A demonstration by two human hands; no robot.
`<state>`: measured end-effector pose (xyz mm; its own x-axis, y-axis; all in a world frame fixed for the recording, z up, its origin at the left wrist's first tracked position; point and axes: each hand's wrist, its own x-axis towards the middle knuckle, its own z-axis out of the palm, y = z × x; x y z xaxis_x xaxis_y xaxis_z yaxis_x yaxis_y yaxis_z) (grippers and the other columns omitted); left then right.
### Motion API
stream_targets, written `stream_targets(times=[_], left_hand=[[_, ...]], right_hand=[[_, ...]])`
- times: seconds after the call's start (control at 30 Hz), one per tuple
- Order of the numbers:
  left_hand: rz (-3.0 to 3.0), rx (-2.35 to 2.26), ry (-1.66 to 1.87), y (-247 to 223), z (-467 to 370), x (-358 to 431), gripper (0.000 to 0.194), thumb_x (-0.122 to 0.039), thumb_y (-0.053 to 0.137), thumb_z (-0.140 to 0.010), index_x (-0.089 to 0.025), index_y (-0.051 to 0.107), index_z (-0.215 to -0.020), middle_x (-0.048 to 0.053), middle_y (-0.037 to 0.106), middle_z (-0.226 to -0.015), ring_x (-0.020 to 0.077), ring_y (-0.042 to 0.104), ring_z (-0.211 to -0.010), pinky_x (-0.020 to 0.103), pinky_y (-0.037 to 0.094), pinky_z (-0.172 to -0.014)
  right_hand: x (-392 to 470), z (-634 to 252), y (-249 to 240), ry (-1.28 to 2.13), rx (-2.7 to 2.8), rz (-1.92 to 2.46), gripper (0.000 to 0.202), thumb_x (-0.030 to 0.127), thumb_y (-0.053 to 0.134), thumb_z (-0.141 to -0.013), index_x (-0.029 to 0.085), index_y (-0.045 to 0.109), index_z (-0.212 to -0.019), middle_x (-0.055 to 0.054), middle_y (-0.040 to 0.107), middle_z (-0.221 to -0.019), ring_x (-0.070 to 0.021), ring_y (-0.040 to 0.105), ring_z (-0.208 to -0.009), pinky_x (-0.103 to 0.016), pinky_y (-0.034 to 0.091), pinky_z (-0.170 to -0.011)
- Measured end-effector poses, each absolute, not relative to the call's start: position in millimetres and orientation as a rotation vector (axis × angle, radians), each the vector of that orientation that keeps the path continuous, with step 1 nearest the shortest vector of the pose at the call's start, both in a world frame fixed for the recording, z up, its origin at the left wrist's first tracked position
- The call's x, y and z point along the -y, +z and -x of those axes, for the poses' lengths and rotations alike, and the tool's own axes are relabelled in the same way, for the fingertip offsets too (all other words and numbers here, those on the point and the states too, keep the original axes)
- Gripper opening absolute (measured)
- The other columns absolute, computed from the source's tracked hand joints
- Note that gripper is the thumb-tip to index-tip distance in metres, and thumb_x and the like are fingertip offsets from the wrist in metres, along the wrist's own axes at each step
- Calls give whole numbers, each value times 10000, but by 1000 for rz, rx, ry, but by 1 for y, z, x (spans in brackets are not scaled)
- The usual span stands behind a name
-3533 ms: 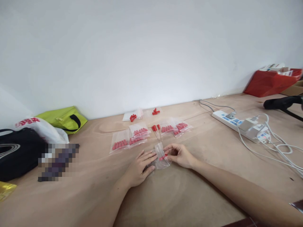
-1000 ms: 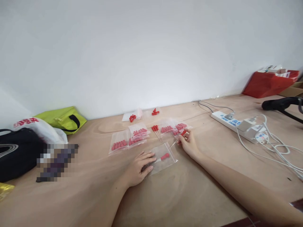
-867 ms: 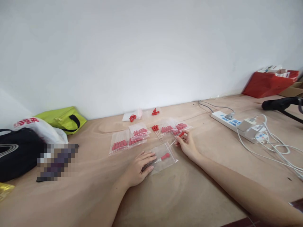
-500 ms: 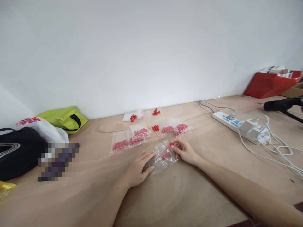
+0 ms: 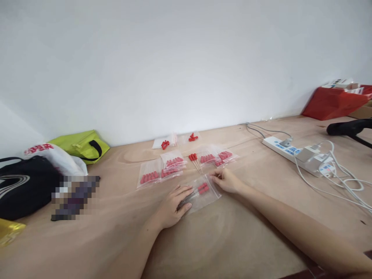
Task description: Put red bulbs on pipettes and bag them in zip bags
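Note:
A clear zip bag (image 5: pixel 205 199) lies on the table with a few small red-headed pieces (image 5: pixel 202 188) inside. My left hand (image 5: pixel 176 205) rests over the bag's left end, fingers across the top and thumb below, holding it. At the bag's upper right edge, my right hand (image 5: pixel 225 180) is closed in a pinch on the plastic; its fingertips are partly hidden. Just beyond lie several thin sticks with red heads (image 5: pixel 193 157). Filled zip bags of red-headed pieces sit to the left (image 5: pixel 149 177) and to the right (image 5: pixel 208 158) of them.
Along the wall lie loose red pieces (image 5: pixel 165 144) on small bags. A white power strip (image 5: pixel 280 149) with chargers and cables occupies the right side, near a red bag (image 5: pixel 331 102). A yellow-green bag (image 5: pixel 78 145) and a black bag (image 5: pixel 26 188) stand at left.
The red piece that my right fingers held at the bag's edge is now inside the bag with the others. The bag lies flatter, and my right fingertips pinch its edge.

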<state>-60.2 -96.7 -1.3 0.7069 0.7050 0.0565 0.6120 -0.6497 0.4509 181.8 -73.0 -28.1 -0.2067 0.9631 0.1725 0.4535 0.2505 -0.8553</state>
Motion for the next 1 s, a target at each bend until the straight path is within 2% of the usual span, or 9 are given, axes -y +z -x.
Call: stream_targets(times=[0.17, 0.3, 0.4, 0.53, 0.63, 0.7, 0.8, 0.93, 1.0], left_hand=[[-2474, -991, 381, -4, 62, 96, 294, -283, 453, -832, -228, 466, -1121, 45, 489, -1252, 182, 414, -1179, 422, 219, -1056], [-2415, -982, 438, -8, 64, 97, 160, -278, 465, -825, -219, 475, -974, 62, 502, -1229, 192, 439, -1152, 426, 248, -1038], [-2392, -975, 461, -8, 65, 98, 130, -285, 472, -821, -214, 469, -929, 73, 501, -1227, 204, 447, -1142, 436, 270, -1021], [-2420, -972, 437, -6, 64, 98, 183, -287, 473, -822, -217, 487, -990, 65, 514, -1215, 199, 447, -1145, 426, 260, -1032], [-2467, -951, 423, -6, 64, 98, 256, -286, 463, -830, -217, 486, -1076, 58, 516, -1218, 190, 438, -1157, 426, 233, -1049], [-2484, -951, 422, -7, 64, 97, 285, -289, 456, -835, -221, 486, -1110, 55, 509, -1230, 190, 430, -1167, 430, 228, -1052], [-2491, -965, 416, -7, 65, 96, 305, -285, 457, -832, -229, 495, -1129, 48, 505, -1238, 192, 423, -1175, 429, 233, -1052], [-2501, -979, 378, -7, 64, 95, 314, -286, 446, -837, -241, 502, -1142, 35, 492, -1254, 186, 412, -1185, 429, 225, -1059], [-2504, -980, 367, -7, 64, 95, 321, -294, 441, -840, -250, 501, -1152, 26, 485, -1261, 184, 409, -1188, 427, 221, -1062]], right_hand=[[34, -168, -7, 422, 1775, 1623, 133, 161, 472, -731, 164, 604, -748, -27, 647, -735, -124, 573, -658, -221, 416, -632], [-3, -142, 0, 402, 1770, 1827, 185, 161, 514, -715, 122, 595, -876, -110, 652, -845, -181, 597, -795, -248, 424, -680], [-20, -125, -3, 436, 1746, 1896, 179, 180, 556, -688, 105, 599, -845, -153, 645, -829, -224, 607, -788, -270, 433, -638], [-28, -116, -6, 484, 1738, 1931, 141, 151, 578, -659, 106, 600, -791, -170, 638, -811, -247, 612, -779, -278, 435, -621], [-28, -121, -3, 488, 1711, 1927, 244, 177, 557, -686, 81, 564, -911, -181, 624, -864, -244, 605, -796, -283, 437, -631], [-23, -132, -3, 469, 1685, 1871, 371, 199, 519, -722, 74, 479, -1068, -154, 617, -874, -220, 597, -797, -281, 438, -651], [-4, -156, -9, 461, 1573, 1615, 516, 187, 471, -739, 122, 307, -1225, -43, 589, -759, -165, 579, -697, -273, 441, -647], [34, -189, -26, 669, 1240, 1306, 514, 327, 452, -763, 197, 243, -1215, 40, 495, -700, -98, 493, -472, -231, 414, -453], [50, -198, -33, 719, 1104, 1237, 506, 375, 472, -751, 222, 247, -1178, 52, 479, -695, -82, 471, -442, -216, 401, -416]])
